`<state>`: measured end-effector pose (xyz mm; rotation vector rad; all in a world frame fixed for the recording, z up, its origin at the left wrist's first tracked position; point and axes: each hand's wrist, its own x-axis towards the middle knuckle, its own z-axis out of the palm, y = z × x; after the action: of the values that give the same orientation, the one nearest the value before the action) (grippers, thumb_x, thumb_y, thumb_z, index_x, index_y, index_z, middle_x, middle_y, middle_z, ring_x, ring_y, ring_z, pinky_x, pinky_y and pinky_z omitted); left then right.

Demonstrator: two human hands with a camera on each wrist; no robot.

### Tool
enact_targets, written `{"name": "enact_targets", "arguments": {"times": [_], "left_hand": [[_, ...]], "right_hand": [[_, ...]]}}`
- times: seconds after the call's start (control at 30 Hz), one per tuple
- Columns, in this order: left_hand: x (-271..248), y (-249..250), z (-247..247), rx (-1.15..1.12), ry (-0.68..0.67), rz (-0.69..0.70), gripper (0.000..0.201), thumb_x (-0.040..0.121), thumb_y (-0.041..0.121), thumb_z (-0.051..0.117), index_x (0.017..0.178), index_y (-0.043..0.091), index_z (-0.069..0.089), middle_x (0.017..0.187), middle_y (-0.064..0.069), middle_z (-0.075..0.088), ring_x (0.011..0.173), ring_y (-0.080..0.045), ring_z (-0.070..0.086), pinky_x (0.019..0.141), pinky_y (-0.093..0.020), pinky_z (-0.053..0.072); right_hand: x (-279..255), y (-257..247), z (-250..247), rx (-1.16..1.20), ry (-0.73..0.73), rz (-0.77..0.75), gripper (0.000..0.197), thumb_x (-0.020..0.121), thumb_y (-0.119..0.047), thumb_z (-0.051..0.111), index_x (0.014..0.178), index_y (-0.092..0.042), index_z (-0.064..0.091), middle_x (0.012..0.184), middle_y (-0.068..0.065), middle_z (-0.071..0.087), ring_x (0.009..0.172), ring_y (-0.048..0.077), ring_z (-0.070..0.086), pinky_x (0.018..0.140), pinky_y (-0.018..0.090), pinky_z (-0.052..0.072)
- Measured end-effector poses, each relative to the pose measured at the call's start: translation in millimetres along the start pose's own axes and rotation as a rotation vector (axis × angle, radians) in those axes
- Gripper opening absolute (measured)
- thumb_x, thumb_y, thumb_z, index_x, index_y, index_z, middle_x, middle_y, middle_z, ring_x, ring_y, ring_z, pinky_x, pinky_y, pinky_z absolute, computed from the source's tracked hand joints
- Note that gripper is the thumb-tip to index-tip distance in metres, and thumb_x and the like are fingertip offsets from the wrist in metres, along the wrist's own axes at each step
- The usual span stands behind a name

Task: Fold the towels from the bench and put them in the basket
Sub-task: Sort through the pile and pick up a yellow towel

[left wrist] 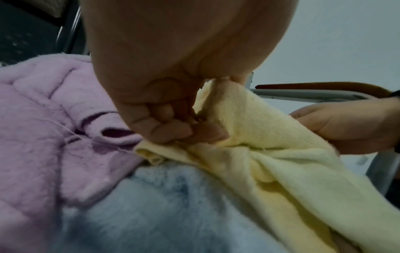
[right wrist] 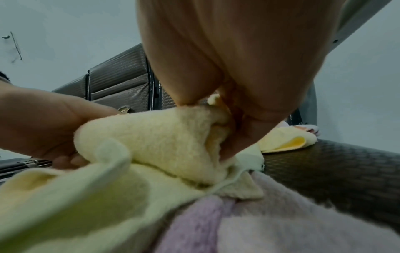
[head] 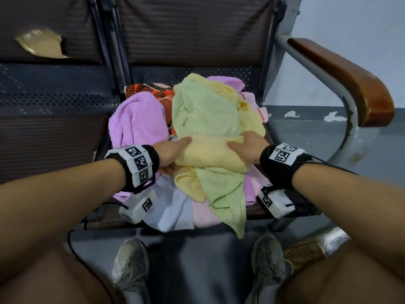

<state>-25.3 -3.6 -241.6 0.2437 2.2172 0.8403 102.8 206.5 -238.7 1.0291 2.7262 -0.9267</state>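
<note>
Yellow towel (head: 210, 151) stretches between both gripping hands, left (head: 169, 153) and right (head: 249, 149).

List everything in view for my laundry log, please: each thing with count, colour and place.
yellow towel: 1, pale yellow, top of pile, gripped by both hands
green towel: 1, light green, across pile
purple towel: 1, lilac, pile's left
patterned cloth: 1, red-orange, behind
pale blue towel: 1, front edge
bench: 1, dark
armrest: 1, brown, right
basket: 1, wicker, floor right
shoes: 2, grey
left hand: 1
right hand: 1
</note>
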Motion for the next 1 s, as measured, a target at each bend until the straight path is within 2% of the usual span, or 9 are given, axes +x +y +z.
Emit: {"name": "enact_targets", "arguments": {"times": [0.17, 0.33, 0.43, 0.53, 0.6, 0.7, 0.8, 0.87, 1.0], "left_hand": [[2, 13, 0, -0.157, 0.070, 0.108, 0.054, 0.077, 0.058, 0.073, 0.099, 0.010, 0.063, 0.063, -0.002, 0.071, 0.044, -0.011, 0.065, 0.042, -0.018, 0.049], [-19, 41, 1, -0.446, 0.091, 0.348, 0.031, 0.073, 0.029, 0.083, 0.085, 0.011, 0.060, 0.096, -0.009, 0.067, 0.085, -0.025, 0.070, 0.079, -0.040, 0.061], [-45, 57, 0, -0.568, 0.015, 0.525, 0.034, 0.063, 0.021, 0.081, 0.084, 0.020, 0.054, 0.087, -0.006, 0.066, 0.079, -0.024, 0.062, 0.072, -0.038, 0.051], [-69, 68, -4, -0.595, -0.072, 0.661, 0.030, 0.062, 0.017, 0.076, 0.085, 0.025, 0.059, 0.084, -0.003, 0.066, 0.080, -0.021, 0.061, 0.070, -0.032, 0.047], [-82, 72, -6, -0.651, -0.101, 0.708, 0.029, 0.067, 0.019, 0.079, 0.092, 0.025, 0.066, 0.088, 0.000, 0.069, 0.082, -0.017, 0.064, 0.068, -0.028, 0.050], [-92, 77, 0, -0.732, -0.130, 0.687, 0.045, 0.074, 0.032, 0.082, 0.115, 0.024, 0.065, 0.101, 0.002, 0.074, 0.087, -0.012, 0.072, 0.064, -0.025, 0.054], [-102, 77, 26, -0.622, -0.243, 0.607, 0.069, 0.070, 0.044, 0.085, 0.127, 0.022, 0.053, 0.107, 0.005, 0.075, 0.094, -0.011, 0.073, 0.066, -0.024, 0.057], [-105, 73, 51, -0.453, -0.332, 0.592, 0.075, 0.069, 0.040, 0.088, 0.130, 0.019, 0.050, 0.116, 0.001, 0.072, 0.104, -0.015, 0.071, 0.080, -0.032, 0.059], [-114, 82, 111, -0.235, -0.535, 0.634, 0.051, 0.080, 0.025, 0.082, 0.126, 0.018, 0.061, 0.114, 0.004, 0.074, 0.105, -0.016, 0.071, 0.085, -0.031, 0.059]], "right_hand": [[-4, -5, -7, -0.105, -0.005, -0.025, 0.048, 0.090, -0.036, 0.061, 0.134, -0.018, 0.054, 0.134, 0.005, 0.058, 0.120, 0.025, 0.056, 0.092, 0.030, 0.046], [-25, -17, -28, -0.022, -0.055, -0.197, 0.058, 0.087, -0.025, 0.063, 0.141, -0.024, 0.045, 0.138, 0.003, 0.052, 0.127, 0.020, 0.051, 0.102, 0.033, 0.045], [-48, -33, -42, 0.221, -0.027, -0.307, 0.078, 0.082, -0.036, 0.074, 0.149, -0.029, 0.034, 0.145, 0.000, 0.048, 0.135, 0.013, 0.045, 0.110, 0.032, 0.041], [-77, -50, -57, 0.396, -0.004, -0.311, 0.076, 0.074, -0.040, 0.081, 0.141, -0.031, 0.048, 0.128, -0.002, 0.065, 0.115, 0.010, 0.063, 0.096, 0.029, 0.052], [-94, -56, -62, 0.496, -0.031, -0.281, 0.047, 0.077, -0.031, 0.080, 0.120, -0.019, 0.067, 0.106, -0.005, 0.075, 0.097, 0.009, 0.071, 0.079, 0.023, 0.056], [-116, -53, -66, 0.683, -0.058, -0.246, 0.018, 0.087, -0.014, 0.072, 0.105, -0.011, 0.070, 0.089, -0.006, 0.078, 0.081, 0.007, 0.074, 0.063, 0.017, 0.054], [-131, -34, -77, 0.807, -0.047, -0.184, 0.019, 0.091, -0.015, 0.068, 0.109, -0.010, 0.068, 0.102, 0.004, 0.077, 0.093, 0.020, 0.074, 0.075, 0.031, 0.062], [-139, -11, -88, 0.880, -0.044, -0.128, 0.026, 0.092, -0.016, 0.066, 0.117, -0.010, 0.066, 0.110, 0.006, 0.076, 0.100, 0.023, 0.073, 0.079, 0.036, 0.062], [-158, 59, -113, 0.995, -0.056, 0.027, 0.036, 0.093, -0.028, 0.065, 0.126, -0.013, 0.061, 0.103, 0.000, 0.076, 0.091, 0.016, 0.074, 0.065, 0.027, 0.057]]}}
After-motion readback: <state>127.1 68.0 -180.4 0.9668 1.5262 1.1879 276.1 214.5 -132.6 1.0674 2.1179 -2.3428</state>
